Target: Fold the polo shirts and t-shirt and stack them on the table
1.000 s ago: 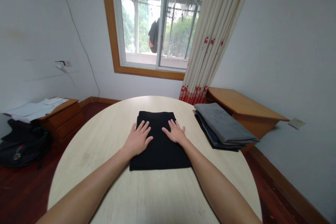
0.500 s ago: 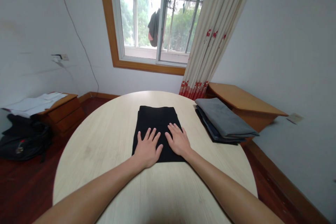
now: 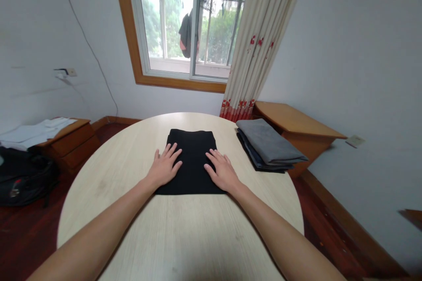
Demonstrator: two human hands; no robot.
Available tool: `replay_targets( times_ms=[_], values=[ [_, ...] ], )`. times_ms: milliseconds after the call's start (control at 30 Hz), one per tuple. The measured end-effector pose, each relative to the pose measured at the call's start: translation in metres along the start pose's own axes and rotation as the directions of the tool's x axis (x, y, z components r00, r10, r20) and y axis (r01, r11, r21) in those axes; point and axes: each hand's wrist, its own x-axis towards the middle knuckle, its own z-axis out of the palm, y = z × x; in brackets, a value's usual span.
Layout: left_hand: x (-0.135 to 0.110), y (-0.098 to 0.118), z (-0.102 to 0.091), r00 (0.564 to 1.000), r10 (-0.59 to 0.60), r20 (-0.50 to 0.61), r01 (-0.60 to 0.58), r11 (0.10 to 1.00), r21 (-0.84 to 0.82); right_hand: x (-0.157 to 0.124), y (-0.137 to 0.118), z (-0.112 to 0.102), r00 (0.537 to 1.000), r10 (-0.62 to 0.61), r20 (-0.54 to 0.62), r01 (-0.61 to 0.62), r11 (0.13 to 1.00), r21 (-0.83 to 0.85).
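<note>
A folded black cloth item (image 3: 193,162) lies flat on the round pale wooden table (image 3: 184,237); its exact kind does not show. My left hand (image 3: 165,166) rests over its left edge, palm down with fingers spread. On the right edge lies my right hand (image 3: 221,170), also palm down, fingers apart. Neither hand grasps the cloth. To the right, apart from my hands, sits a stack of folded fabric (image 3: 268,142), grey on top with dark layers beneath.
Behind the stack stands a brown wooden desk (image 3: 293,118) against the wall. A low wooden cabinet (image 3: 77,140) with papers (image 3: 39,131) is at the left, beside a black bag (image 3: 26,178) on the floor. A patterned curtain (image 3: 257,44) hangs by the window.
My left hand has slid left and forward, from the middle of the black cloth to its left edge. My right hand stays near the right edge. The view has shifted slightly.
</note>
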Motion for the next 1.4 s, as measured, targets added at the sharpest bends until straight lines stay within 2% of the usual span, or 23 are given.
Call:
replay_targets(
  times_ms=[67,167,300,433,533,633,767,833,867,900,933,967,1000,1033,1067,1100,1167,1200,1233,1300,1400],
  values=[
    [-0.005,0.015,0.0,0.991,0.129,-0.02,-0.13,0.991,-0.045,-0.003,-0.007,0.0,0.995,-0.101,0.026,0.1,0.994,0.039],
    [-0.009,0.029,0.004,0.987,0.163,-0.015,-0.164,0.98,-0.111,-0.006,-0.01,0.005,0.986,-0.137,0.095,0.133,0.99,0.052],
    [-0.005,0.017,0.008,1.0,0.016,-0.016,-0.018,0.996,-0.088,-0.003,0.0,0.007,0.99,-0.05,0.129,0.048,0.999,0.019],
    [0.003,-0.012,0.001,0.986,-0.167,-0.027,0.166,0.986,-0.029,0.0,0.012,-0.001,0.995,0.088,0.041,-0.087,0.995,-0.041],
    [0.006,-0.027,-0.007,0.966,-0.26,-0.003,0.26,0.964,-0.063,0.002,0.015,-0.007,0.983,0.186,-0.013,-0.186,0.982,-0.03],
    [0.008,-0.032,-0.011,0.947,-0.313,0.068,0.32,0.938,-0.132,0.003,0.015,-0.009,0.978,0.207,-0.001,-0.207,0.977,0.042],
    [0.009,-0.033,-0.016,0.931,-0.327,0.159,0.358,0.9,-0.247,0.005,0.018,-0.014,0.98,0.189,0.06,-0.196,0.97,0.146],
    [0.004,-0.034,-0.024,0.905,-0.28,0.319,0.389,0.85,-0.356,0.003,0.023,-0.024,0.968,0.186,0.168,-0.219,0.952,0.211],
    [0.001,-0.035,-0.03,0.865,-0.203,0.459,0.408,0.818,-0.406,0.0,0.027,-0.031,0.943,0.169,0.287,-0.245,0.936,0.253],
    [-0.003,-0.037,-0.037,0.786,-0.084,0.612,0.43,0.786,-0.444,-0.003,0.032,-0.039,0.885,0.129,0.448,-0.284,0.912,0.297],
    [-0.008,-0.04,-0.044,0.67,0.059,0.74,0.451,0.759,-0.469,-0.007,0.036,-0.047,0.783,0.06,0.619,-0.335,0.879,0.338],
    [-0.012,-0.043,-0.052,0.549,0.19,0.814,0.469,0.736,-0.488,-0.011,0.041,-0.053,0.65,-0.033,0.759,-0.393,0.84,0.373],
    [-0.014,-0.046,-0.058,0.466,0.277,0.84,0.484,0.715,-0.504,-0.014,0.046,-0.058,0.541,-0.109,0.834,-0.446,0.804,0.394],
    [-0.016,-0.049,-0.062,0.45,0.309,0.838,0.499,0.691,-0.522,-0.016,0.051,-0.06,0.49,-0.156,0.858,-0.485,0.769,0.417],
    [-0.016,-0.052,-0.063,0.501,0.282,0.818,0.514,0.664,-0.543,-0.016,0.055,-0.059,0.516,-0.162,0.841,-0.502,0.738,0.45],
    [-0.015,-0.055,-0.062,0.596,0.205,0.776,0.519,0.639,-0.568,-0.015,0.059,-0.055,0.607,-0.126,0.784,-0.495,0.712,0.498],
    [-0.007,-0.06,-0.052,0.786,-0.026,0.617,0.494,0.625,-0.604,-0.008,0.065,-0.04,0.835,0.01,0.55,-0.402,0.693,0.598],
    [-0.003,-0.062,-0.045,0.848,-0.133,0.513,0.472,0.63,-0.617,-0.004,0.067,-0.031,0.912,0.077,0.403,-0.335,0.706,0.623],
    [0.002,-0.063,-0.036,0.886,-0.214,0.41,0.446,0.635,-0.631,0.001,0.069,-0.022,0.954,0.13,0.27,-0.276,0.732,0.624],
    [0.01,-0.063,-0.019,0.92,-0.292,0.263,0.391,0.619,-0.681,0.01,0.071,-0.007,0.979,0.187,0.082,-0.199,0.786,0.585],
    [0.014,-0.063,-0.005,0.942,-0.284,0.181,0.311,0.53,-0.789,0.018,0.072,0.007,0.982,0.188,-0.029,-0.137,0.805,0.577]
  ],
)
